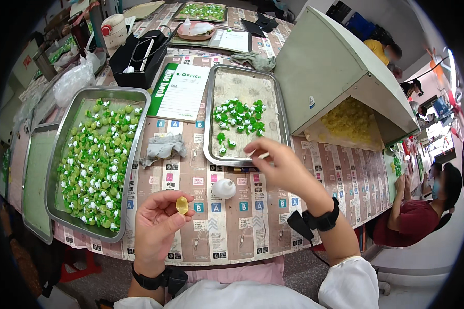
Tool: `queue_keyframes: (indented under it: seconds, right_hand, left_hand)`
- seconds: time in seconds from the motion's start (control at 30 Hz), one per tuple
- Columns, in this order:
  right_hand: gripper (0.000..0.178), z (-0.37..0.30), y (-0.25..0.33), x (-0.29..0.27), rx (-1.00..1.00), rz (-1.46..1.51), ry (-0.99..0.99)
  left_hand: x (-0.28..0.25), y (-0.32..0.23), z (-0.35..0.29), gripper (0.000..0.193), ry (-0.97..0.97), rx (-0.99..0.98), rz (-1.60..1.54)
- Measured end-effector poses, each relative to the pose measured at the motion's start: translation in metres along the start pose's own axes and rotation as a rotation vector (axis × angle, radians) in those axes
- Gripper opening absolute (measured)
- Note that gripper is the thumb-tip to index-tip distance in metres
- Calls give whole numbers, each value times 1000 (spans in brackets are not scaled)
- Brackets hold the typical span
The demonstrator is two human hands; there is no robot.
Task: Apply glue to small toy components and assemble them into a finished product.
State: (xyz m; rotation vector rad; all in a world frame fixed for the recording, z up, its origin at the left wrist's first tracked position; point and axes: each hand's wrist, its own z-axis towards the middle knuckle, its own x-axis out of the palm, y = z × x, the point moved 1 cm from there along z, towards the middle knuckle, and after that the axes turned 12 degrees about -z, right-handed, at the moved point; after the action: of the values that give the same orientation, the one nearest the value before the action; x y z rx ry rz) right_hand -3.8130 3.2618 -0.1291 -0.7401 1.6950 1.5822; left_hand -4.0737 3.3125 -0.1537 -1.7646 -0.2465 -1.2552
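Note:
My left hand [162, 219] pinches a small yellow translucent cup-shaped piece [182, 205] between thumb and fingertips. Over the near right part of the middle metal tray [209, 110], my right hand [281, 164] has its fingers bent and apart. Something white shows at its fingertips; I cannot tell what it is. Several small green-and-white figures [239, 116] lie clustered in that tray. Between my hands a white squeeze bottle [224, 189] with a thin tip stands on the patterned table covering [232, 221].
A large metal tray [51, 170] full of green, white and yellowish pieces lies at left. Beyond are a grey rag [163, 148], a notebook [180, 92] and a black box [136, 72]. At right, a grey hood [340, 67] covers yellow pieces [348, 121]. A person [423, 206] sits at far right.

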Motion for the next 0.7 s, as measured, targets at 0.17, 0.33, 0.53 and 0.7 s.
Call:
queue_keyframes:
  seconds: [0.17, 0.33, 0.53, 0.7]
  right_hand:
    - [18, 51, -17, 8, 101, -194, -88]
    - [21, 71, -21, 24, 73, -277, 6]
    - [17, 44, -11, 1, 158, 88, 8]
    - [20, -41, 32, -38, 224, 655, 0]
  left_hand:
    - [9, 5, 1, 35, 69, -68, -9]
    - [13, 3, -8, 34, 73, -47, -10]
    - [24, 5, -13, 33, 111, -52, 62]
    - [34, 13, -9, 33, 149, -109, 120]
